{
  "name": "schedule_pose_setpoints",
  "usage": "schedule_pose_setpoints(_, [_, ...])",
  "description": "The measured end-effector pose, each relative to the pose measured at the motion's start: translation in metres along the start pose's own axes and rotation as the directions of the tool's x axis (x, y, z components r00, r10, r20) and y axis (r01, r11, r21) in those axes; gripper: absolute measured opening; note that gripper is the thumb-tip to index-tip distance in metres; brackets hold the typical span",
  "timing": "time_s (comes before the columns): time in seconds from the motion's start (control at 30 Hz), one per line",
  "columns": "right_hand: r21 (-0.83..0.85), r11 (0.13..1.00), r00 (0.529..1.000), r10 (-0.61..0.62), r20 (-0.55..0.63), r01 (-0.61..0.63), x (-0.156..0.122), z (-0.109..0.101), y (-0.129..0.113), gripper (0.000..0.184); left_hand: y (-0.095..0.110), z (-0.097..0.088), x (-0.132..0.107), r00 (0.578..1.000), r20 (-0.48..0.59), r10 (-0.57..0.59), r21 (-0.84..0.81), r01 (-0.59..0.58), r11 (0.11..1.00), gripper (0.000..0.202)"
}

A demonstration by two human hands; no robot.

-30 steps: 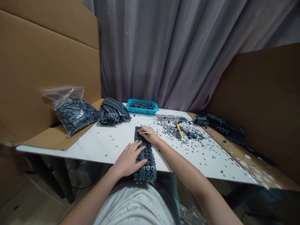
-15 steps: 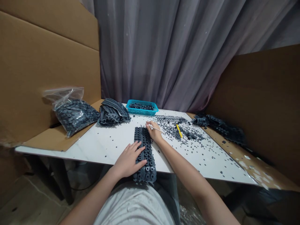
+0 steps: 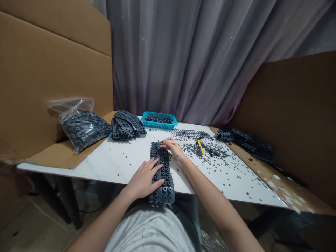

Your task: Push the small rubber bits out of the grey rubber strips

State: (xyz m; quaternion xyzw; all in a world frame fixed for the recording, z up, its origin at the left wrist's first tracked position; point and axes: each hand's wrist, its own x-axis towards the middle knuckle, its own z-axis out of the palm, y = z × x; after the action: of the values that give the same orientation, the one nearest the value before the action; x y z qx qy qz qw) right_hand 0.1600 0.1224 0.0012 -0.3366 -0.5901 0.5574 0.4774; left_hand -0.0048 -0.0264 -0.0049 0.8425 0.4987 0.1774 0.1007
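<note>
A long dark rubber strip (image 3: 163,175) studded with ring-shaped pieces lies on the white table (image 3: 115,162), its near end hanging over the front edge. My left hand (image 3: 145,178) rests flat on the strip's near half, fingers spread. My right hand (image 3: 174,148) is at the strip's far right corner, fingers pinched round a thin white stick (image 3: 183,142) whose tip points left at the strip's far end.
Small black punched bits (image 3: 210,154) litter the table's right half around a yellow tool (image 3: 201,146). A blue basket (image 3: 159,120), a stack of dark strips (image 3: 127,125) and a plastic bag of rings (image 3: 81,126) stand at the back left. More strips (image 3: 246,141) lie right. Cardboard walls flank both sides.
My right hand swung the stick: its tip lifted off the strip's far end half a second ago, and now points left at that end again. The left hand has not moved.
</note>
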Motion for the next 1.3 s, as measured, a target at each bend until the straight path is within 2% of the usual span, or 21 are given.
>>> schedule_pose_setpoints(0.1, [-0.011, 0.999, 0.993, 0.040, -0.110, -0.042, 0.004, -0.007, -0.002, 0.032, 0.000, 0.001, 0.000, 1.000, -0.007, 0.001, 0.000, -0.001, 1.000, 0.057])
schedule_pose_setpoints(0.17, [-0.170, 0.984, 0.969, 0.013, -0.248, -0.057, 0.005, -0.020, -0.006, 0.028, -0.001, 0.002, 0.000, 1.000, -0.014, 0.005, 0.004, -0.005, 1.000, 0.057])
schedule_pose_setpoints(0.2, [-0.291, 0.954, 0.941, -0.035, -0.337, -0.068, 0.006, -0.029, -0.009, 0.025, -0.001, 0.002, 0.000, 1.000, -0.017, 0.007, 0.005, -0.007, 1.000, 0.057])
schedule_pose_setpoints(0.23, [-0.434, 0.897, 0.894, -0.126, -0.429, -0.081, 0.005, -0.041, -0.013, 0.024, -0.002, 0.003, 0.000, 1.000, -0.019, 0.008, 0.007, -0.008, 1.000, 0.057])
schedule_pose_setpoints(0.27, [-0.552, 0.827, 0.809, -0.249, -0.532, -0.108, 0.005, -0.055, -0.018, 0.023, -0.002, 0.003, 0.000, 1.000, -0.021, 0.008, 0.008, -0.008, 1.000, 0.057])
schedule_pose_setpoints(0.33, [-0.572, 0.808, 0.708, -0.325, -0.628, -0.137, 0.002, -0.086, -0.028, 0.022, -0.002, 0.003, 0.000, 1.000, -0.024, 0.008, 0.008, -0.008, 1.000, 0.057])
schedule_pose_setpoints(0.4, [-0.500, 0.853, 0.632, -0.306, -0.711, -0.148, -0.002, -0.115, -0.037, 0.021, -0.002, 0.003, 0.000, 1.000, -0.023, 0.009, 0.010, -0.009, 1.000, 0.058])
schedule_pose_setpoints(0.43, [-0.417, 0.897, 0.632, -0.239, -0.737, -0.146, -0.004, -0.127, -0.041, 0.019, -0.002, 0.003, 0.000, 1.000, -0.022, 0.010, 0.012, -0.010, 1.000, 0.058])
schedule_pose_setpoints(0.5, [-0.332, 0.932, 0.637, -0.166, -0.753, -0.149, -0.007, -0.143, -0.047, 0.019, -0.002, 0.003, 0.000, 1.000, -0.023, 0.011, 0.017, -0.011, 1.000, 0.058])
schedule_pose_setpoints(0.57, [-0.264, 0.955, 0.677, -0.104, -0.729, -0.138, -0.009, -0.147, -0.049, 0.018, -0.002, 0.003, -0.001, 1.000, -0.024, 0.013, 0.017, -0.012, 1.000, 0.058])
schedule_pose_setpoints(0.73, [-0.111, 0.988, 0.804, 0.021, -0.594, -0.107, -0.004, -0.122, -0.048, 0.016, 0.000, 0.002, 0.000, 0.999, -0.052, 0.015, 0.014, -0.014, 1.000, 0.056])
schedule_pose_setpoints(0.97, [0.076, 0.996, 0.911, 0.079, -0.406, -0.052, -0.002, -0.091, -0.042, 0.025, -0.002, 0.003, -0.004, 0.995, -0.089, 0.037, -0.008, -0.038, 0.999, 0.054])
schedule_pose_setpoints(1.1, [-0.031, 0.995, 0.898, -0.100, -0.429, 0.096, 0.001, -0.064, -0.035, 0.031, 0.009, -0.011, 0.002, 0.990, -0.107, 0.091, -0.052, -0.097, 0.994, 0.054])
schedule_pose_setpoints(1.17, [-0.089, 0.981, 0.864, -0.195, -0.465, 0.173, 0.004, -0.052, -0.033, 0.030, 0.025, -0.020, 0.018, 0.968, -0.092, 0.232, -0.076, -0.239, 0.968, 0.062])
schedule_pose_setpoints(1.2, [-0.100, 0.973, 0.841, -0.230, -0.489, 0.208, 0.005, -0.049, -0.032, 0.029, 0.035, -0.022, 0.030, 0.937, -0.070, 0.342, -0.082, -0.347, 0.934, 0.068])
schedule_pose_setpoints(1.27, [-0.085, 0.967, 0.794, -0.247, -0.555, 0.241, 0.007, -0.050, -0.031, 0.027, 0.052, -0.021, 0.062, 0.835, 0.007, 0.550, -0.147, -0.543, 0.827, 0.076])
schedule_pose_setpoints(1.3, [-0.066, 0.971, 0.767, -0.221, -0.603, 0.228, 0.007, -0.055, -0.030, 0.026, 0.057, -0.017, 0.081, 0.810, 0.049, 0.585, -0.199, -0.566, 0.800, 0.079])
